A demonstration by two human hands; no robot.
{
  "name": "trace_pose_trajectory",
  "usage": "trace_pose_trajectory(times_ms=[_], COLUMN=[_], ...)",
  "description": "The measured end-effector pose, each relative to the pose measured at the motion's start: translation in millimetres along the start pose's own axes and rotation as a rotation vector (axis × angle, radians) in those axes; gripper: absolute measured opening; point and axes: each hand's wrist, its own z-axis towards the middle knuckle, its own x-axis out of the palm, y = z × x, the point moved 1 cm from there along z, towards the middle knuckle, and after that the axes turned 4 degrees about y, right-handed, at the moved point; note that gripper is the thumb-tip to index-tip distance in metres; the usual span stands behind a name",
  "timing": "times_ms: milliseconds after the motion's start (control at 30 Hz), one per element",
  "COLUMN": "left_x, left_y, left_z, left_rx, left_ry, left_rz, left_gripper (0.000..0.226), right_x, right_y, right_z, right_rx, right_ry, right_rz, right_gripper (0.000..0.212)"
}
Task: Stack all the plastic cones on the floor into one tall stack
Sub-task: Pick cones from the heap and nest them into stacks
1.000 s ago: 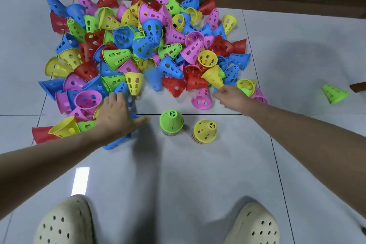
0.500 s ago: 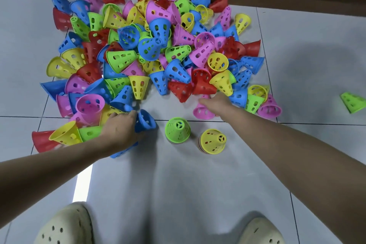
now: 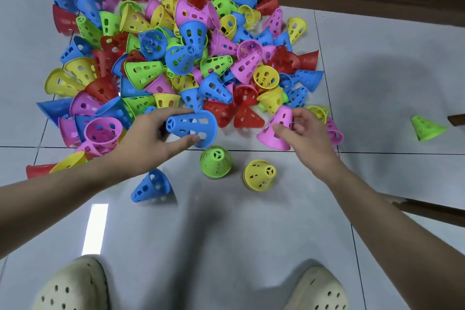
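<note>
With the left hand (image 3: pixel 151 138) gripping a blue cone (image 3: pixel 192 128) and the right hand (image 3: pixel 305 133) pinching a pink cone (image 3: pixel 278 128) above the floor (image 3: pixel 226 234), each probably next needs lowering onto the green stack (image 3: pixel 216 162) or yellow stack (image 3: pixel 259 175).

Pile of perforated cones (image 3: pixel 176 58) (blue, pink, red, yellow, green) on floor. Near it, upright green stack (image 3: pixel 216 162), yellow stack (image 3: pixel 259 175). Blue cone (image 3: pixel 192 128), pink cone (image 3: pixel 278 129) held tilted.
</note>
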Motion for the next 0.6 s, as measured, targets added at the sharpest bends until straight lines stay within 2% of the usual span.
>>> trace_pose_trajectory(times_ms=[167,267,367,600], left_x=[15.3,31.6,47.7,62.8], left_y=[-9.5,-1.3,4.7,4.7], left_z=[-4.9,-3.9,-1.1,-2.7], left_rx=[0.197,0.242,0.21,0.076], left_ry=[0.107,0.195,0.228,0.257], left_rz=[0.246,0.383,0.412,0.596], left_gripper=[0.039,0.041,0.042,0.053], right_x=[-1.2,3.6,5.3,16.1], right_y=[-8.1,-25.1,-37.5,-55.7], right_z=[-47.4,-67.2,-76.6,-76.2], right_rx=[-0.085,-0.165,-0.225,-0.245], right_ry=[-0.01,-0.011,0.006,0.079], right_rz=[0.058,-0.109,-0.235,-0.288], right_gripper=[0.033,0.037,0.038,0.032])
